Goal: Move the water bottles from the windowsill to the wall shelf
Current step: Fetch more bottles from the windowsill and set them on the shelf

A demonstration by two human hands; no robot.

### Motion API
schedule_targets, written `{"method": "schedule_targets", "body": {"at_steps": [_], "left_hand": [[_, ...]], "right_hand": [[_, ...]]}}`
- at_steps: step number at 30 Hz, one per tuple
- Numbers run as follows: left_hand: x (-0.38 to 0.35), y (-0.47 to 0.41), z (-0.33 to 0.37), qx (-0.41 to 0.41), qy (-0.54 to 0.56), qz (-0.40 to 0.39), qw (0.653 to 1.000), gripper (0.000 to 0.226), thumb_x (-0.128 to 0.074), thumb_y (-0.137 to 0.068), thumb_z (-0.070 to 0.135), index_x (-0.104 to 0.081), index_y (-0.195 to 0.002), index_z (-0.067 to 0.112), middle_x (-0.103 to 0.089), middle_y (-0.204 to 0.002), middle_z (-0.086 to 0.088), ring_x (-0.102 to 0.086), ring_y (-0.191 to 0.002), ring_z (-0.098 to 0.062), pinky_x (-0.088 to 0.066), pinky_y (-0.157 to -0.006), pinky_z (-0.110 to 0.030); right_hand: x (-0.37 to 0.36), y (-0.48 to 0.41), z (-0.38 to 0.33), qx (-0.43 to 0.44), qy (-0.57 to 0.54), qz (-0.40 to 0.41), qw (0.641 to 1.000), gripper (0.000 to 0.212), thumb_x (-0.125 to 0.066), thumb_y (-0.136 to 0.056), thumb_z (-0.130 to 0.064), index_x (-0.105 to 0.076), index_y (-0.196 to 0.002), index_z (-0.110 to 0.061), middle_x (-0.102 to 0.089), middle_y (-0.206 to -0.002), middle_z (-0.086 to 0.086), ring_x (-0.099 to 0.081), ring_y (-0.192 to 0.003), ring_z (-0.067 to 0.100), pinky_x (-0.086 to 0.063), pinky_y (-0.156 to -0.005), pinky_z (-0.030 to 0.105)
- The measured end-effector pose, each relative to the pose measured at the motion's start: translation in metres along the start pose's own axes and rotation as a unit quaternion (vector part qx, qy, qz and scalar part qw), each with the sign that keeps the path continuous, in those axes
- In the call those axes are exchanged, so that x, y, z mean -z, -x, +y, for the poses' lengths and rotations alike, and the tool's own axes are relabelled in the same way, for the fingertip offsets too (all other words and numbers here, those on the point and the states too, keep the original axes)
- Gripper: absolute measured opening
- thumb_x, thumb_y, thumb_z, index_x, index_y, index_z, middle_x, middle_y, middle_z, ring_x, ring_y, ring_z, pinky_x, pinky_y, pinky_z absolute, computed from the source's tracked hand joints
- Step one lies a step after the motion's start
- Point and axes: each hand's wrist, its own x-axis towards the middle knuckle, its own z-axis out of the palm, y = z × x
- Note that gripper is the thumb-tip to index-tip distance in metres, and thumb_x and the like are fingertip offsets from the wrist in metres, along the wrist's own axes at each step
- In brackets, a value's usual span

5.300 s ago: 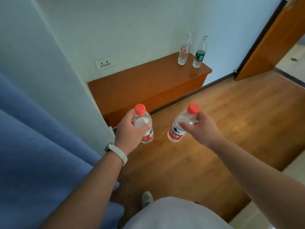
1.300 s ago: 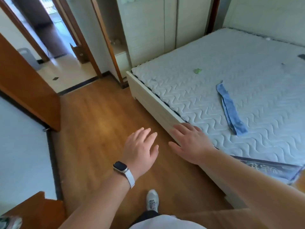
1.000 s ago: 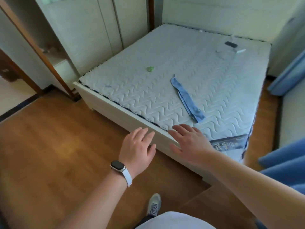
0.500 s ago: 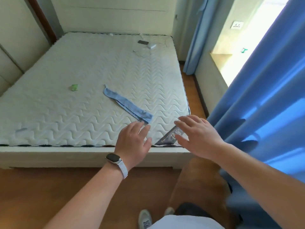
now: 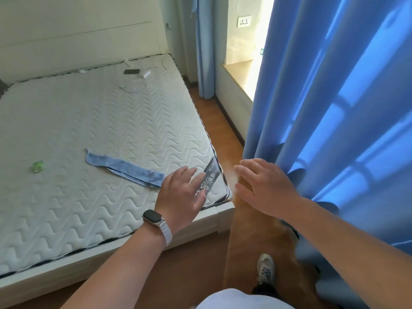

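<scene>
No water bottle shows in this view, and neither does the wall shelf. My left hand (image 5: 181, 196) hovers over the near corner of the mattress, fingers straight and spread, holding nothing; a watch sits on its wrist. My right hand (image 5: 264, 188) reaches forward beside the blue curtain (image 5: 334, 121), fingers straight and empty. A sunlit windowsill (image 5: 242, 71) appears at the upper right, mostly hidden behind the curtain; the visible part carries no bottle.
A bare white mattress (image 5: 89, 134) on a pale bed frame fills the left, with a blue cloth strip (image 5: 124, 169), a small green item (image 5: 38, 167) and a phone with cables on it. A narrow wooden floor strip (image 5: 223, 130) runs between bed and curtain.
Five seconds ago each hand gripped a red-capped bottle near the wooden shelf; now both hands are empty. My view has swung right, from the doorway across the bed to the curtain and windowsill.
</scene>
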Motion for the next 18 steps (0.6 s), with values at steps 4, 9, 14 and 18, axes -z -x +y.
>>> {"method": "schedule_targets", "body": {"at_steps": [4,9,14,18], "left_hand": [[-0.023,-0.063,0.047,-0.024,-0.014,-0.016,1.0,0.041,-0.073,-0.082,0.029,-0.067,-0.12,0.018,-0.064,-0.124,-0.006,-0.055,-0.12,-0.032,-0.044,-0.095,-0.047],[-0.052,-0.144,0.102,-0.043,-0.029,-0.028,0.998,0.039,-0.072,-0.084,0.027,-0.067,-0.12,0.015,-0.065,-0.124,-0.01,-0.056,-0.119,-0.035,-0.046,-0.092,-0.048],[-0.074,-0.196,0.138,-0.044,-0.037,-0.028,0.998,0.041,-0.072,-0.084,0.027,-0.067,-0.122,0.014,-0.065,-0.125,-0.011,-0.057,-0.119,-0.036,-0.047,-0.092,-0.05],[-0.084,-0.223,0.146,-0.043,-0.043,-0.023,0.998,0.039,-0.068,-0.087,0.028,-0.067,-0.122,0.012,-0.066,-0.123,-0.012,-0.058,-0.116,-0.037,-0.048,-0.091,-0.049]], "right_hand": [[0.003,-0.003,0.071,-0.035,-0.003,-0.003,0.999,0.039,-0.059,-0.092,-0.042,-0.061,-0.124,-0.019,-0.061,-0.129,0.0,-0.054,-0.118,0.023,-0.048,-0.09,0.043],[0.014,-0.014,0.156,-0.045,-0.012,-0.014,0.999,0.04,-0.056,-0.093,-0.045,-0.06,-0.124,-0.02,-0.06,-0.13,0.003,-0.054,-0.117,0.025,-0.048,-0.092,0.045],[0.021,-0.029,0.222,-0.013,0.006,-0.054,0.998,0.046,-0.05,-0.095,-0.048,-0.057,-0.13,-0.018,-0.057,-0.134,0.005,-0.052,-0.119,0.026,-0.047,-0.094,0.044],[0.024,-0.049,0.256,-0.001,0.0,-0.048,0.999,0.047,-0.051,-0.095,-0.048,-0.057,-0.13,-0.017,-0.057,-0.134,0.007,-0.054,-0.118,0.029,-0.048,-0.093,0.046]]}}
